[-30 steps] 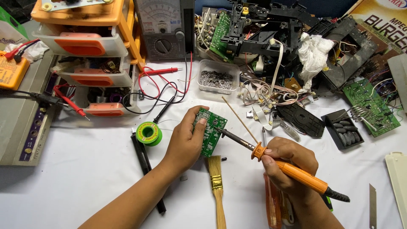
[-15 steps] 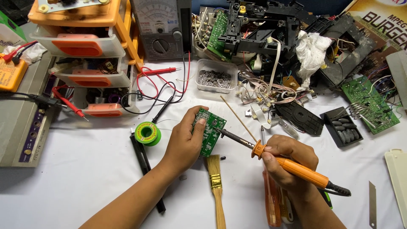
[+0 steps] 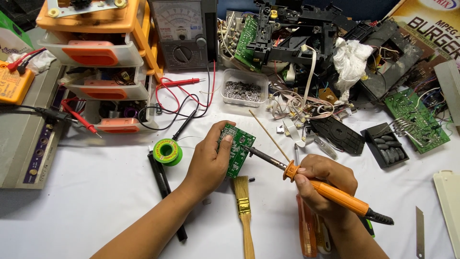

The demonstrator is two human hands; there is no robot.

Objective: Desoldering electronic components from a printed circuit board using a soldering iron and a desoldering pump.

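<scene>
From the head camera, the left hand (image 3: 211,160) holds a small green circuit board (image 3: 236,149) up off the white table (image 3: 96,192). The fingers wrap around its left edge, and the thumb rests on its face. The right hand (image 3: 326,184) is closed around the orange handle of a soldering iron (image 3: 311,180). The dark metal tip touches the board near its middle.

The tip looks very close to the left thumb. If the board tips or the iron slides, the hot metal could burn that thumb. The board is only held in the air, so a small shake could push the tip onto the wrong spot.

A thin wooden stick (image 3: 269,135) lies just behind the iron. A paint brush (image 3: 244,201) lies right under the board. A drop of hot metal could fall on its bristles.

A green spool of solder (image 3: 168,152) sits near the left wrist, next to a black pen-like tool (image 3: 165,187). Red and black test wires (image 3: 179,103) curl close by. An elbow could catch them and pull down the meter (image 3: 182,33).
</scene>
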